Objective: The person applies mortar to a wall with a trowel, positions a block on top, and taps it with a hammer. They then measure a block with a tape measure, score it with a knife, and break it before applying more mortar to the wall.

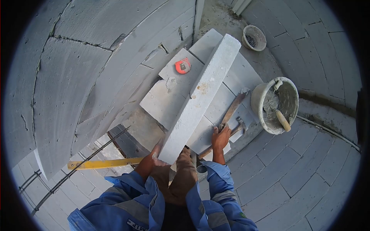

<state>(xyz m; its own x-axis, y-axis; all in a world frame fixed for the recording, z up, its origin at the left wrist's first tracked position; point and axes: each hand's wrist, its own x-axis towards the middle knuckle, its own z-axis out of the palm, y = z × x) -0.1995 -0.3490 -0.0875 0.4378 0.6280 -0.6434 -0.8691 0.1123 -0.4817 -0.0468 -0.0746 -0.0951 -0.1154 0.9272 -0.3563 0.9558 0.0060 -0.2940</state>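
A long pale block (204, 92) slants across the middle, its near end by my legs. My left hand (157, 156) grips that near end. To the right, my right hand (220, 138) is closed round the handle of a saw (235, 107), whose worn blade points up and away over the pale blocks. A hammer (239, 126) lies right beside my right hand, its head on the blocks. A red tape measure (183, 66) rests on a block left of the long one.
A large bucket (256, 101) with grey mortar and a wooden-handled trowel (283, 120) stands at the right. Farther back is a small bucket (261, 46). Block walls rise on both sides. A yellow level (104, 164) and steel bars (91, 156) are at the lower left.
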